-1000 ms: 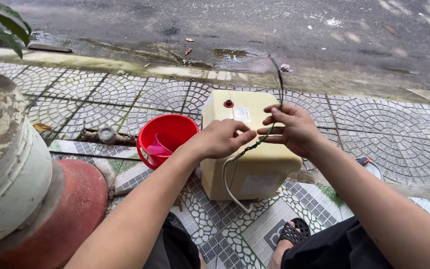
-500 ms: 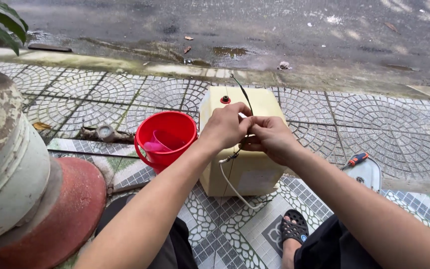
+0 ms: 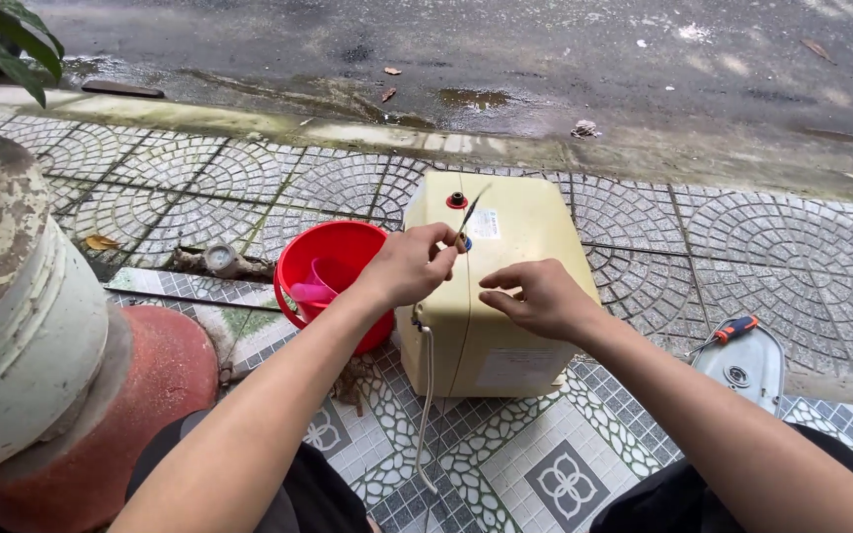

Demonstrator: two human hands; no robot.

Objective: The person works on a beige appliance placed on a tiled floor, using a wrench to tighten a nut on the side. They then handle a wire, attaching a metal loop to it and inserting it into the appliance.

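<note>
- The cream-yellow box-shaped water heater [image 3: 505, 296] lies on the patterned tiles directly beneath both hands, with a red-ringed port [image 3: 457, 200] just beyond the left fingertips.
- A small white rectangular label [image 3: 486, 224] sits on the top face just past the left fingers, and a larger pale label [image 3: 513, 367] is on the near face, below the right hand's fingers.
- The left hand [image 3: 412, 265] is clenched, pinching the end of a thin cable [image 3: 468, 217] between thumb and forefinger; the cable tip points up and away from the fingers.
- The pale length of that cable [image 3: 426, 395] drops from under the left hand down to the tiles.
- The right hand [image 3: 537, 298] rests on the heater's top edge, fingers loosely curled and holding nothing, thumb toward the left hand, close but apart.
- A red bucket [image 3: 333, 266] with a pink scoop [image 3: 314, 286] inside stands just left of the left wrist.
- An orange-handled screwdriver [image 3: 733, 330] lies on a grey cover plate [image 3: 757, 365], well to the right of the right hand.
</note>
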